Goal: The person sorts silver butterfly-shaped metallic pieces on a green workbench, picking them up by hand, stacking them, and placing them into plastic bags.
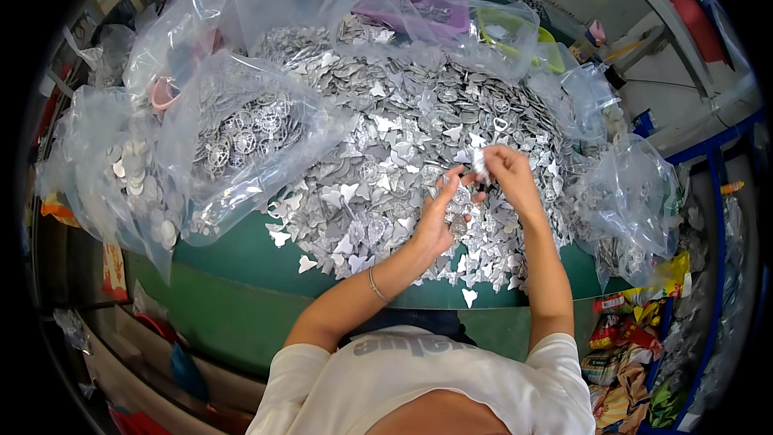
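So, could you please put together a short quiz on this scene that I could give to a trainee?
1. True or false: the right hand pinches a small silver piece between its fingers above the pile of silver metal pieces.
2. What colour is the table under the pile? A) green B) red C) white
3. Fill in: the round openwork metal pieces to the person's left lie inside a clear ____ bag.

Key: 1 true; 2 A; 3 plastic.
Note for marking: the left hand also holds a metal piece just over the pile, and a thin bracelet sits on that wrist.
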`<control>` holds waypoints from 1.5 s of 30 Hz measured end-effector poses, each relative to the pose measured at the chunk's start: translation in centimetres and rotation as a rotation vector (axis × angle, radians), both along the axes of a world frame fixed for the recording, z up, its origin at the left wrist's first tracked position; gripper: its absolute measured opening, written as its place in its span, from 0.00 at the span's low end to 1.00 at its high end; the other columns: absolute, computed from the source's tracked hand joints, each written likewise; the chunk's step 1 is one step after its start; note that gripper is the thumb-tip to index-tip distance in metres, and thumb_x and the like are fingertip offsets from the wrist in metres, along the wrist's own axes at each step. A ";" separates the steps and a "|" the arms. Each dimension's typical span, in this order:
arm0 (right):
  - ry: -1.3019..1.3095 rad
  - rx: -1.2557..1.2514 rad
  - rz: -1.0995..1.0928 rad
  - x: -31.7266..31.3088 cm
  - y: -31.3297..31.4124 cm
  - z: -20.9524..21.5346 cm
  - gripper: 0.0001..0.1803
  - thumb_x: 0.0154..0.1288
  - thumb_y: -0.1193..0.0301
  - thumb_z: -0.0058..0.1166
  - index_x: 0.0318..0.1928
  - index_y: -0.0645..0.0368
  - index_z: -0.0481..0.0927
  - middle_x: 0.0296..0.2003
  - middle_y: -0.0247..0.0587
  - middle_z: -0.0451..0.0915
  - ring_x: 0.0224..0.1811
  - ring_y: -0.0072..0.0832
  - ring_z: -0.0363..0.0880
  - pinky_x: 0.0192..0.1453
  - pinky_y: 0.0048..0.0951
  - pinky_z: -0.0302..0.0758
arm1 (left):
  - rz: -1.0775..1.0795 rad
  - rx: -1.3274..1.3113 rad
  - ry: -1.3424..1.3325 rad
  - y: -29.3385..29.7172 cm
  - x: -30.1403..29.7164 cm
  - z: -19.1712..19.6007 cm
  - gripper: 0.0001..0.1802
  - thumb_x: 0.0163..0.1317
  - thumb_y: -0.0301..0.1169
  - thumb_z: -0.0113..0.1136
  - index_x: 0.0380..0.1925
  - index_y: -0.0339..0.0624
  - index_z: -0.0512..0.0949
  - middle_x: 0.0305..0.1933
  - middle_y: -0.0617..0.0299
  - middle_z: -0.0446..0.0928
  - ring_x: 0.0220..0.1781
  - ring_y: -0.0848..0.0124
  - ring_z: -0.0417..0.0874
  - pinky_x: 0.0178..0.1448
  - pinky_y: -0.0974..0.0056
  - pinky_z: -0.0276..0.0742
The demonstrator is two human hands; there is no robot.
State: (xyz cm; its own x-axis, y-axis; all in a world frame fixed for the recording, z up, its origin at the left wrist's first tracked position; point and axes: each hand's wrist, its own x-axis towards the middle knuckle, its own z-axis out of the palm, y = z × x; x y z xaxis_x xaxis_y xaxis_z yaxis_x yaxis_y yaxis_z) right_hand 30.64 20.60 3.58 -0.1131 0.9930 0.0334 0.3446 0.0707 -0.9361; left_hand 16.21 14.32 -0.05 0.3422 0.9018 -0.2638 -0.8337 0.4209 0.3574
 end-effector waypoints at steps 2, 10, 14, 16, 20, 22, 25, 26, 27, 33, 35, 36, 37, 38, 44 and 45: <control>-0.087 -0.189 0.209 -1.5 -1.3 3.0 0.10 0.63 0.73 0.49 0.35 0.69 0.79 0.21 0.33 0.75 0.21 0.18 0.73 0.25 0.21 0.69 | -0.022 0.014 -0.060 0.4 -0.1 -1.0 0.20 0.63 0.42 0.54 0.52 0.49 0.66 0.44 0.63 0.75 0.39 0.72 0.79 0.29 0.73 0.69; -0.558 0.660 0.175 -3.3 6.4 -1.4 0.21 0.58 0.65 0.56 0.51 0.59 0.73 0.52 0.45 0.73 0.55 0.37 0.70 0.56 0.35 0.66 | -0.164 0.034 0.004 -0.1 -0.3 -0.1 0.17 0.61 0.34 0.55 0.49 0.52 0.66 0.44 0.60 0.75 0.42 0.69 0.78 0.30 0.73 0.66; -0.729 0.495 0.255 -2.9 5.6 -3.0 0.23 0.56 0.63 0.57 0.52 0.58 0.72 0.56 0.44 0.69 0.61 0.45 0.64 0.62 0.40 0.60 | -0.149 0.071 0.023 -0.1 -0.3 -0.4 0.15 0.61 0.34 0.55 0.48 0.52 0.67 0.45 0.60 0.75 0.41 0.70 0.78 0.30 0.73 0.66; -0.607 0.595 0.261 -2.2 4.4 -3.3 0.17 0.54 0.70 0.57 0.46 0.58 0.75 0.49 0.43 0.74 0.53 0.44 0.70 0.57 0.39 0.64 | -0.150 0.080 -0.001 -0.1 -0.3 -0.4 0.15 0.60 0.33 0.55 0.47 0.51 0.68 0.43 0.60 0.75 0.40 0.71 0.78 0.28 0.73 0.66; -0.511 0.590 0.259 -0.5 1.1 -2.7 0.12 0.49 0.81 0.57 0.38 0.61 0.77 0.33 0.42 0.76 0.38 0.42 0.72 0.45 0.36 0.68 | -0.172 0.116 -0.016 -0.2 -0.2 -0.7 0.16 0.59 0.32 0.54 0.48 0.50 0.68 0.40 0.60 0.75 0.39 0.72 0.78 0.26 0.74 0.65; -0.446 0.466 0.194 0.3 -1.2 -2.1 0.12 0.50 0.81 0.57 0.37 0.61 0.77 0.31 0.43 0.75 0.36 0.43 0.72 0.42 0.36 0.69 | -0.194 0.107 -0.017 -0.4 0.0 -0.9 0.17 0.58 0.32 0.54 0.49 0.50 0.67 0.39 0.61 0.75 0.38 0.72 0.77 0.25 0.74 0.64; -0.325 0.316 -0.024 2.1 -1.6 -2.2 0.11 0.53 0.80 0.58 0.39 0.62 0.78 0.30 0.39 0.78 0.30 0.28 0.75 0.36 0.26 0.70 | -0.215 0.069 0.003 -0.4 0.2 -0.6 0.17 0.58 0.32 0.53 0.49 0.50 0.67 0.38 0.62 0.74 0.36 0.73 0.76 0.24 0.74 0.63; -0.245 0.224 -0.086 2.7 -1.7 -2.0 0.11 0.53 0.80 0.58 0.40 0.62 0.78 0.30 0.38 0.78 0.30 0.25 0.75 0.36 0.24 0.70 | -0.226 0.064 0.007 -0.4 0.1 -0.3 0.17 0.58 0.32 0.53 0.49 0.50 0.67 0.37 0.62 0.73 0.36 0.73 0.76 0.24 0.74 0.63; -0.209 0.166 -0.114 3.6 -1.1 -2.4 0.12 0.54 0.80 0.59 0.41 0.63 0.78 0.28 0.34 0.78 0.29 0.17 0.73 0.34 0.19 0.69 | -0.237 0.058 0.011 -0.5 0.1 -0.2 0.17 0.58 0.32 0.52 0.49 0.50 0.67 0.37 0.62 0.73 0.35 0.74 0.76 0.24 0.74 0.63; -0.230 0.079 -0.040 2.0 2.0 -0.1 0.11 0.58 0.74 0.57 0.42 0.61 0.79 0.26 0.31 0.74 0.27 0.16 0.68 0.31 0.22 0.66 | -0.221 0.072 -0.007 -0.3 0.1 -0.7 0.18 0.57 0.33 0.53 0.49 0.51 0.67 0.36 0.64 0.72 0.35 0.74 0.75 0.23 0.76 0.61; -0.422 0.237 0.080 0.2 3.0 -0.3 0.11 0.59 0.73 0.55 0.43 0.61 0.78 0.25 0.30 0.72 0.26 0.16 0.66 0.30 0.24 0.65 | -0.227 0.066 -0.017 -0.3 0.1 -0.7 0.18 0.57 0.33 0.53 0.49 0.51 0.67 0.36 0.64 0.72 0.35 0.75 0.75 0.23 0.76 0.61; -0.516 0.316 0.140 -0.6 3.4 -0.6 0.11 0.59 0.73 0.54 0.43 0.61 0.77 0.25 0.30 0.71 0.26 0.16 0.66 0.29 0.24 0.65 | -0.230 0.062 -0.020 -0.3 0.1 -0.6 0.18 0.57 0.33 0.53 0.49 0.51 0.67 0.36 0.64 0.71 0.35 0.75 0.74 0.23 0.76 0.60; -0.522 0.322 0.120 -1.3 3.8 -0.8 0.11 0.60 0.72 0.54 0.43 0.60 0.77 0.25 0.29 0.70 0.26 0.16 0.66 0.29 0.24 0.65 | -0.238 0.059 -0.024 -0.3 0.1 -0.6 0.18 0.57 0.33 0.53 0.49 0.51 0.67 0.36 0.64 0.71 0.35 0.75 0.74 0.23 0.76 0.61; -0.527 0.328 0.104 -2.0 4.2 -1.1 0.11 0.61 0.72 0.54 0.44 0.60 0.76 0.24 0.28 0.70 0.26 0.16 0.65 0.29 0.23 0.64 | -0.241 0.055 -0.029 -0.3 0.1 -0.6 0.18 0.58 0.34 0.53 0.49 0.51 0.67 0.36 0.64 0.71 0.36 0.75 0.74 0.23 0.76 0.61; 0.151 -0.265 0.038 -2.9 2.1 2.8 0.13 0.64 0.68 0.52 0.47 0.61 0.73 0.28 0.27 0.71 0.29 0.18 0.69 0.31 0.22 0.67 | -0.070 0.055 0.005 0.0 0.0 -1.0 0.19 0.60 0.38 0.53 0.52 0.53 0.66 0.42 0.65 0.72 0.39 0.75 0.75 0.27 0.74 0.66; 0.186 -0.339 0.049 -4.2 0.3 4.6 0.14 0.64 0.68 0.52 0.48 0.61 0.73 0.30 0.29 0.72 0.30 0.18 0.69 0.32 0.22 0.67 | -0.020 0.043 0.007 0.1 0.0 -0.7 0.19 0.61 0.39 0.53 0.52 0.54 0.66 0.43 0.65 0.72 0.40 0.75 0.75 0.28 0.73 0.67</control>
